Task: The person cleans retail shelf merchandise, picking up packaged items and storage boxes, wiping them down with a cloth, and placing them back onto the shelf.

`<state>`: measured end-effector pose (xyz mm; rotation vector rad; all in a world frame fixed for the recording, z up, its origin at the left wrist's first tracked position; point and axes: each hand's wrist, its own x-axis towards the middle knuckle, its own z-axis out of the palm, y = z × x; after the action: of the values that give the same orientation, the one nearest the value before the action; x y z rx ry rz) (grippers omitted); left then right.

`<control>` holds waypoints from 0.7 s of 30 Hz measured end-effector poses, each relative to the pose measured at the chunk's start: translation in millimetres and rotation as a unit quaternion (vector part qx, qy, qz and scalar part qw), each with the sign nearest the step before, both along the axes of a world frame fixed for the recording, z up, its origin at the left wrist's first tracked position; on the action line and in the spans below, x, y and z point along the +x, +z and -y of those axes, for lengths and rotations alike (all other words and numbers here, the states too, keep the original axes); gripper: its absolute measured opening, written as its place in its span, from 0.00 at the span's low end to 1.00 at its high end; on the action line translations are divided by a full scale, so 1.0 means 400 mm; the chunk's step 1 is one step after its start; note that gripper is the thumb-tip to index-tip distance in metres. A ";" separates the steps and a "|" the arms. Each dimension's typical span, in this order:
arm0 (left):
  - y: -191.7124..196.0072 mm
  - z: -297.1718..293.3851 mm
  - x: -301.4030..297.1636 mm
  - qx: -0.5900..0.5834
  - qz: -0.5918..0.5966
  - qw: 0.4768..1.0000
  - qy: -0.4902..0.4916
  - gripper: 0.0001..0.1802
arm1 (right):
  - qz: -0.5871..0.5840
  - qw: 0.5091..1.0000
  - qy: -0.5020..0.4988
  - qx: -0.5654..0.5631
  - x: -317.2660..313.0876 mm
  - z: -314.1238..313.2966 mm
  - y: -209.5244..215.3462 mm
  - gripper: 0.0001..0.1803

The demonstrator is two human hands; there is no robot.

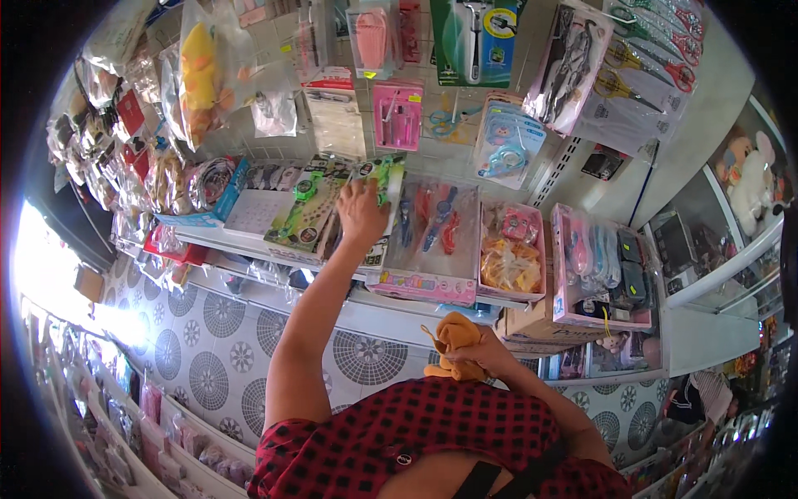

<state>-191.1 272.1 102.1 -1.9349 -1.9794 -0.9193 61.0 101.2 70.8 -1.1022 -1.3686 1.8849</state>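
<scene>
Head view, shop display wall. Left hand (362, 212): raised to the shelf (249, 243), fingers spread and laid open over the upper edge of a green-printed toy card pack (378, 187) standing among slanted packs; whether any finger has hooked behind it cannot be told. Right hand (486, 353): held low near the chest, fingers closed around an orange plush toy (453, 337), which sits clear of the shelf. Adjoining stock: a carded green toy watch pack (306, 208) leaning just left of the hand; a clear-fronted box of coloured pens (432, 229) just right; a box of yellow bagged items (509, 262) beyond it. Risks, as judged: the packs lean loosely against one another, so drawing one out one-handed could tip its neighbours forward off the shelf to the patterned floor (208, 349); the plush, gripped only loosely at its body, could slip while attention is overhead; hanging cards above could be brushed by the raised arm.
</scene>
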 end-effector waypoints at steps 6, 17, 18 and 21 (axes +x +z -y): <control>-0.016 -0.019 0.153 -0.127 0.034 0.982 -0.133 0.25 | 0.006 1.000 0.024 -0.016 0.003 -0.018 0.011 0.18; -0.207 -0.130 0.253 -0.214 0.095 0.971 -0.042 0.18 | -0.004 0.998 0.009 -0.064 0.093 -0.023 0.014 0.20; -0.222 -0.143 0.241 -0.229 0.088 0.969 -0.041 0.18 | -0.004 0.998 0.009 -0.065 0.097 -0.025 0.015 0.20; -0.220 -0.158 0.236 -0.248 0.106 0.962 -0.048 0.17 | -0.046 0.994 -0.004 -0.095 0.115 -0.030 0.017 0.20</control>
<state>-96.7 335.2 14.2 -2.2878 -2.4475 -0.7246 107.1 113.0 77.7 -1.0941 -1.1507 2.0666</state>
